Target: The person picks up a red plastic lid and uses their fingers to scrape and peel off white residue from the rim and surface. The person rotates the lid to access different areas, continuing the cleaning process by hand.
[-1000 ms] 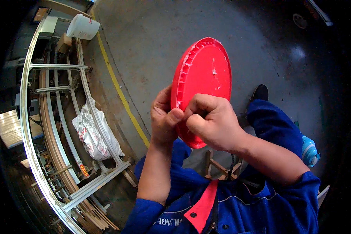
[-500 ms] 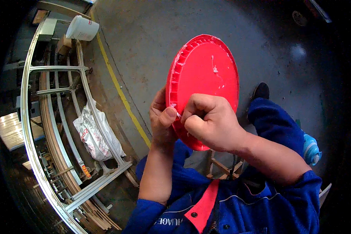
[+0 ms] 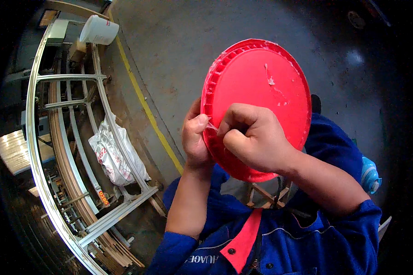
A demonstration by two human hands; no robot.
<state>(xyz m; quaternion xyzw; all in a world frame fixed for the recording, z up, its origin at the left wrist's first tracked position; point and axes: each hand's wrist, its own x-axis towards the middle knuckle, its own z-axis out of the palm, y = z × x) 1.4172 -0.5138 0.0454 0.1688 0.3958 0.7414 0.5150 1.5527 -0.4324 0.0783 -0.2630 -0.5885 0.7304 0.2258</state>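
A round red bucket lid [image 3: 257,82], ribbed along its rim and smeared with whitish residue, is held tilted in front of me. My left hand [image 3: 198,137] grips its left edge, thumb on the front and fingers behind. Over the lower left part of the lid, my right hand [image 3: 257,137] is closed in a pinch. Between its fingers and my left thumb stretches a thin whitish strip [image 3: 211,125] at the rim. The fingertips of my right hand are mostly hidden by its own knuckles.
A metal frame rack [image 3: 69,78] on the left holds long bars, with a white sack [image 3: 117,153] and a white bucket [image 3: 99,30] at its far end. A yellow line [image 3: 142,98] runs along the grey floor. A blue jug [image 3: 370,176] stands right of my leg.
The lid has shifted right and turned more squarely toward me. My right hand has moved slightly right, and the whitish strip at the rim shows longer.
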